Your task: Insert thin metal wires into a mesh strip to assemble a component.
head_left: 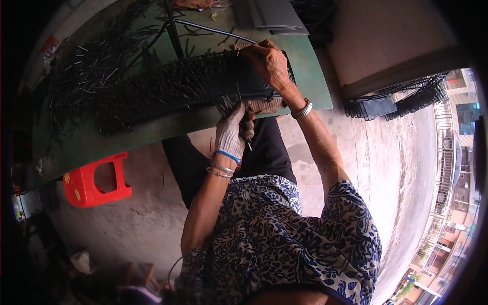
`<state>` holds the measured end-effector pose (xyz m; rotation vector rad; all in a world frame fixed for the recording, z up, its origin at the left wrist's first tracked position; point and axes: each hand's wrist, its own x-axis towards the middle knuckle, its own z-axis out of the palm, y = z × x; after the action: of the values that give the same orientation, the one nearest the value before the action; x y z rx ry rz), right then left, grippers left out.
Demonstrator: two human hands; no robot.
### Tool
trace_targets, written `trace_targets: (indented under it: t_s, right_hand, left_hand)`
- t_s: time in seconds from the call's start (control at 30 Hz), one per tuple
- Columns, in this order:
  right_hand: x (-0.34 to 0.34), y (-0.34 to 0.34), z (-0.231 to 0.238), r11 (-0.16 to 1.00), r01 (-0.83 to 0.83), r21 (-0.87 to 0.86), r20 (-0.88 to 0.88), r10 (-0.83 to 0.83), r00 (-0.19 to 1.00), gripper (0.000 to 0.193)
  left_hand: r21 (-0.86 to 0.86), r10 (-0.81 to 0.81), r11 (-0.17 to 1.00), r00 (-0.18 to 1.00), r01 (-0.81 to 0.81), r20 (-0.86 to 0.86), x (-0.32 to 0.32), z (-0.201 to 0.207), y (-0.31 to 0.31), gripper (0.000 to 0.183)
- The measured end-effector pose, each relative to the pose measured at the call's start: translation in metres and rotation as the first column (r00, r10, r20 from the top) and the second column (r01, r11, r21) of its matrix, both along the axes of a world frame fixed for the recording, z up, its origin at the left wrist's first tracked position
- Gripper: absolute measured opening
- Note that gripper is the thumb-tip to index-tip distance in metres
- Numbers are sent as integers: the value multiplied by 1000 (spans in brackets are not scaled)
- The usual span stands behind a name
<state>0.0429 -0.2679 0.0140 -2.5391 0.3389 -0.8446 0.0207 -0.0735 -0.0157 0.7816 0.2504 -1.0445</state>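
A long black piece (173,76), thick with upright black strips, lies across the green table (310,76). My left hand (231,133), in a whitish glove with dirty fingertips, is closed round a small bundle of thin black strips (227,105) at the piece's near edge. A small metal tip pokes out below those fingers; what it belongs to is hidden. My bare right hand (273,65) bends over the right end of the piece, fingers pressed together. What those fingertips grip, if anything, cannot be made out.
Loose black strips (91,66) are heaped on the table's left. A metal rod (216,30) slants behind the piece, and grey flat sheets (277,18) lie at the back. A red plastic stool (91,185) stands below left. Black mesh racks (401,104) are at the right.
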Motion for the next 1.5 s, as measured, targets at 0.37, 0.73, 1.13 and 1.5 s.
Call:
trace_targets:
  t_s: [0.37, 0.73, 1.13, 1.5]
  right_hand:
    - [-6, 11, 0, 992, 78, -101, 27, -76, 997, 20]
    - [-2, 10, -12, 970, 204, -135, 18, -204, 979, 25]
    - [-58, 25, 19, 641, -262, 721, -61, 436, 898, 26]
    - [-13, -1, 2, 985, 42, 169, 318, -95, 943, 8]
  left_hand:
    - [129, -10, 992, 998, 3, 57, -5, 21, 6, 23]
    - [129, -16, 992, 998, 8, 58, -4, 26, 7, 21]
    - [135, -53, 990, 989, 34, 136, 0, 12, 3, 19]
    - [90, -79, 993, 995, 74, 53, 5, 7, -12, 20]
